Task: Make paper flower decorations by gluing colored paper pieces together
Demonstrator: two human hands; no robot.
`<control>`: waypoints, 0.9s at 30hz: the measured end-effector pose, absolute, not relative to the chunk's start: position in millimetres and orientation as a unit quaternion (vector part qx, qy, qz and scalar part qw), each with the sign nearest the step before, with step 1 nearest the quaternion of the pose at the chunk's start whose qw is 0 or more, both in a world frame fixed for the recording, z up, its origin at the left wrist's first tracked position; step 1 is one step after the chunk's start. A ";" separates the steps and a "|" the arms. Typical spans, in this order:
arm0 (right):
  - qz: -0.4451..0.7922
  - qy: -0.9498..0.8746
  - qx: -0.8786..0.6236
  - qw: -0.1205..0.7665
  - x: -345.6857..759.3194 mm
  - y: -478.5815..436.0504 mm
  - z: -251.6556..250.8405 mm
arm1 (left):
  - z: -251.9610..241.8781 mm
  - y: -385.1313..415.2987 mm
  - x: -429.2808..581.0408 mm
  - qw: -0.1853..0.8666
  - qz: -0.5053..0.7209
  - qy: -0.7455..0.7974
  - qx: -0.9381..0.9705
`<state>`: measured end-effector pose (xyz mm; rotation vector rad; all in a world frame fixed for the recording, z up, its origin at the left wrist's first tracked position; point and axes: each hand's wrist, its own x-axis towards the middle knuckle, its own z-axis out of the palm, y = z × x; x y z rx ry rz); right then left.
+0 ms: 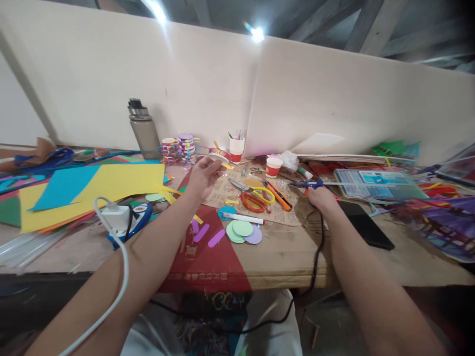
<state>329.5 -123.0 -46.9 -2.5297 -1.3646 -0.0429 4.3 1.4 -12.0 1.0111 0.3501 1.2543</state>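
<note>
My left hand (205, 174) is raised over the table with its fingers closed on a small decorated paper cup (218, 155), tipped on its side. My right hand (322, 197) is wrapped round a blue glue gun (306, 184) whose nozzle points left; its black cord (318, 247) drops over the table's front edge. Between the hands lie red and yellow scissors (256, 198), an orange cutter (278, 194), a white pen (243, 217) and a pile of green and purple paper circles (243, 231).
A grey bottle (144, 131) stands at the back by a stack of decorated cups (180, 147). Two red-and-white cups (273, 166) stand near the wall. Yellow and blue paper sheets (92, 190) lie left, a black phone (365, 225) and a clear plastic box (374, 184) right.
</note>
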 end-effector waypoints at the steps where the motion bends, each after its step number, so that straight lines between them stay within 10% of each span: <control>1: -0.021 -0.467 -0.877 0.112 327.6 -124.1 -47.2 | -11.8 1.1 4.2 0.682 0.556 0.154 0.450; 9: -0.060 -0.371 -0.923 0.078 304.4 -131.0 -36.2 | -12.8 1.6 5.7 0.683 0.563 0.117 0.450; 16: -0.031 -0.710 -0.639 0.295 214.9 -110.2 -23.2 | -14.5 2.3 6.7 0.690 0.564 0.102 0.442; 27: -0.122 -0.837 -0.533 -0.009 140.9 -87.6 -31.5 | -16.2 1.0 8.8 0.692 0.559 0.092 0.449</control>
